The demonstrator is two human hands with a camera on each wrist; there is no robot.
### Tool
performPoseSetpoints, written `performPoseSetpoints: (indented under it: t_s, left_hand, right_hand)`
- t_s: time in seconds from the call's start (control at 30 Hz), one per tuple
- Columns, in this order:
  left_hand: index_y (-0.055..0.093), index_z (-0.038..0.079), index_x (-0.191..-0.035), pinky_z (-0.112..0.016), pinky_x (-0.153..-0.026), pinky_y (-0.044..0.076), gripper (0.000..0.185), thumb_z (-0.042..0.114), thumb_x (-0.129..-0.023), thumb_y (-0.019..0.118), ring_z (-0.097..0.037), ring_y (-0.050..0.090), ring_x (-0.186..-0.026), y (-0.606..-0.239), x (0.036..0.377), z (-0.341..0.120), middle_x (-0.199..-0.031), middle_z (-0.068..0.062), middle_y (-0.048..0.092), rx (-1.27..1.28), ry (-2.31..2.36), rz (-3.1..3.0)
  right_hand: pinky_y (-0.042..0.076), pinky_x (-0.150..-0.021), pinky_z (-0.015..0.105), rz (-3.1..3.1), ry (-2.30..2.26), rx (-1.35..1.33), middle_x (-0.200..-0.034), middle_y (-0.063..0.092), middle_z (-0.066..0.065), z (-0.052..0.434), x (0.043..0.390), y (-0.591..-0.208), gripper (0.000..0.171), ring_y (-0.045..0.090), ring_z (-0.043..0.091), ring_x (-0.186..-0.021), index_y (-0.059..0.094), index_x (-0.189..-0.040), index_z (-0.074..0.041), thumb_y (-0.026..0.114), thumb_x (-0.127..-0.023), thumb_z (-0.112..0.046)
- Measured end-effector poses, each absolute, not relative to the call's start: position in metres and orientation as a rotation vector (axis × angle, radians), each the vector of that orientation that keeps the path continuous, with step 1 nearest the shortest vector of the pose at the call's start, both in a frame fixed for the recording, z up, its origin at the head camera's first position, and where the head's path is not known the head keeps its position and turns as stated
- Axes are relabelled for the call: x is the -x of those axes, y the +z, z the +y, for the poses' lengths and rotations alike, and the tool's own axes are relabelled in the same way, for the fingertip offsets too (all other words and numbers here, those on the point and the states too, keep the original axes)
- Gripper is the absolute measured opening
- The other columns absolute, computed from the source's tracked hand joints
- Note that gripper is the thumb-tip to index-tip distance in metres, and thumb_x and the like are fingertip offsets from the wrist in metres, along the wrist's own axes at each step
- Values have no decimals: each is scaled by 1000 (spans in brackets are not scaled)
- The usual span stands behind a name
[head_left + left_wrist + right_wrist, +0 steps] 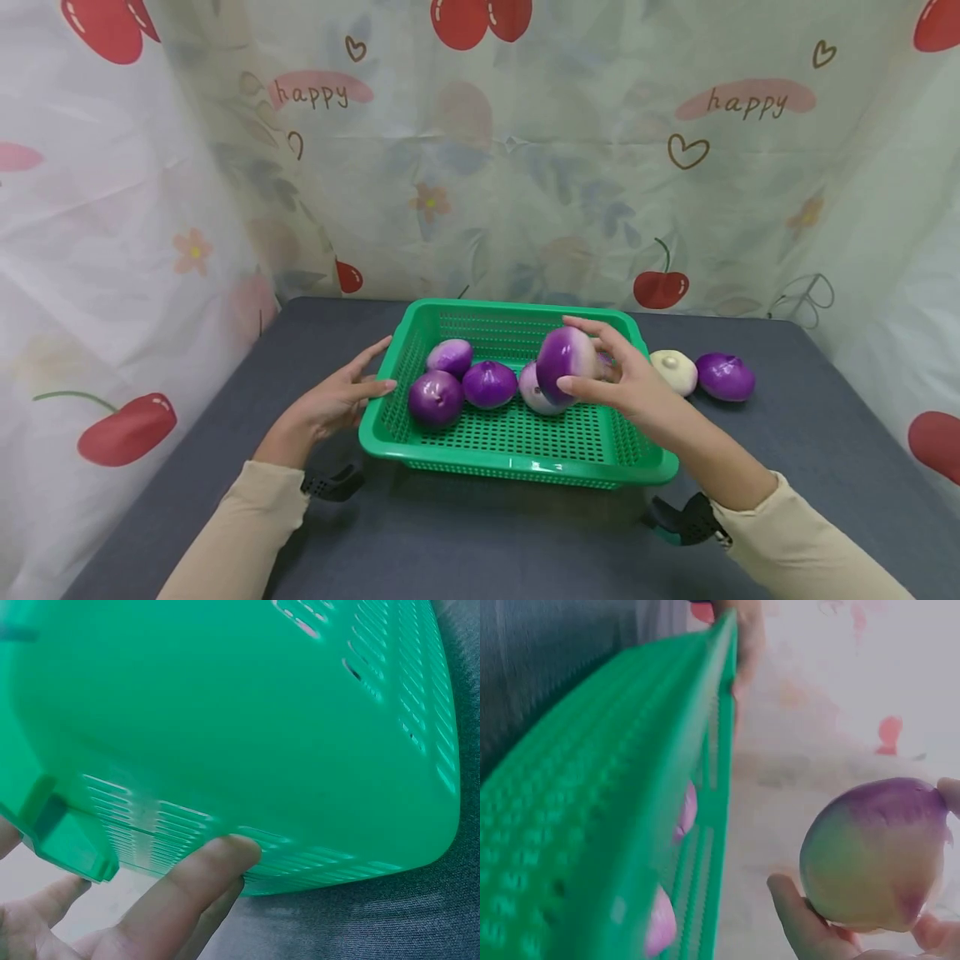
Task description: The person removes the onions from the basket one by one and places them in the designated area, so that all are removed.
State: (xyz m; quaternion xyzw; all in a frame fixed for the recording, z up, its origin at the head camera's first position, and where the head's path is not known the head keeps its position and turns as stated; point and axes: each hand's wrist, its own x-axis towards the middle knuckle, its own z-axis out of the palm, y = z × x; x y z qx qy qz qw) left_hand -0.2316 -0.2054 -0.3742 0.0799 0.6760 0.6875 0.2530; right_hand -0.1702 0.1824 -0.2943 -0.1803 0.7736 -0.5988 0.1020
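A purple-and-white onion is hovering over the green basket, the right hand gripping it with curled fingers. The left hand, fingers straight, is touching the basket's left rim on the bench.

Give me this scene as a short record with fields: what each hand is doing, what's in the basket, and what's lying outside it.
right hand: holds a purple and white turnip over the basket
left hand: fingers straight, touching the left wall of the green basket
in basket: four purple or purple and white bulbs, the nearest at front left
outside basket: a white bulb and a purple bulb to its right
surface: grey table
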Motion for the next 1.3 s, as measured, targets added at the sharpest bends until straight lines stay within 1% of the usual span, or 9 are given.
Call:
performPoseSetpoints:
  t_s: [0.13,0.23,0.33,0.43,0.6,0.77,1.0,1.23,1.3]
  left_hand:
    - [2,38,-155,-50,-83,55,84,16,-98,59,-26,67,-102,-375,231,-205,-150,-28,30,-214,1873,1833]
    - [2,38,-156,-50,-83,55,84,16,-98,59,-26,67,-101,-375,231,-205,-150,-28,30,-208,1876,1832]
    - [2,37,-156,-50,-82,55,85,16,-97,60,-25,68,-100,-375,231,-205,-150,-28,30,-203,1875,1836]
    - [2,38,-156,-50,-81,56,85,16,-97,60,-25,67,-100,-375,231,-204,-150,-29,30,-200,1873,1843]
    - [2,37,-156,-50,-82,55,85,16,-97,60,-26,67,-101,-374,230,-204,-150,-29,30,-199,1874,1850]
    - [3,37,-156,-50,-81,56,84,16,-97,60,-26,67,-101,-374,230,-204,-148,-29,32,-208,1871,1857]
    - [2,37,-156,-50,-81,56,84,15,-97,59,-27,67,-102,-376,232,-205,-147,-29,33,-217,1868,1862]
    - [2,37,-156,-50,-82,55,85,15,-97,59,-26,66,-103,-376,231,-205,-147,-29,33,-214,1870,1865]
    - [2,37,-156,-49,-82,55,85,15,-97,59,-26,66,-103,-376,231,-205,-147,-29,33,-212,1869,1867]
  right_hand:
    - [51,-88,35,2392,-1761,534,-134,34,15,198,169,-287,70,54,25,-120,27,-151,-26,65,-93,-15]
    - [51,-86,30,2494,-1759,506,-139,32,14,211,168,-281,70,51,26,-122,28,-150,-23,66,-92,-15]
    - [52,-82,24,2568,-1782,474,-143,30,10,225,169,-279,65,53,18,-116,30,-145,-21,66,-91,-12]
    - [51,-78,18,2657,-1776,446,-145,30,8,241,172,-279,61,53,9,-108,33,-141,-23,66,-92,-12]
    - [47,-77,13,2792,-1749,405,-138,37,-2,266,181,-286,62,51,3,-105,35,-141,-28,67,-91,-10]
    - [46,-73,11,2839,-1796,339,-121,45,-15,289,189,-293,67,50,2,-99,35,-145,-31,67,-90,-8]
    - [43,-72,8,2871,-1843,142,-122,37,-20,321,195,-299,72,44,2,-101,31,-149,-33,68,-91,-12]
    - [42,-72,3,2683,-2147,34,-116,36,-18,350,204,-309,75,46,-1,-95,34,-150,-28,69,-88,-4]
    - [41,-72,3,2729,-2103,-8,-121,36,-16,356,205,-312,75,46,-1,-94,31,-151,-25,69,-88,-5]
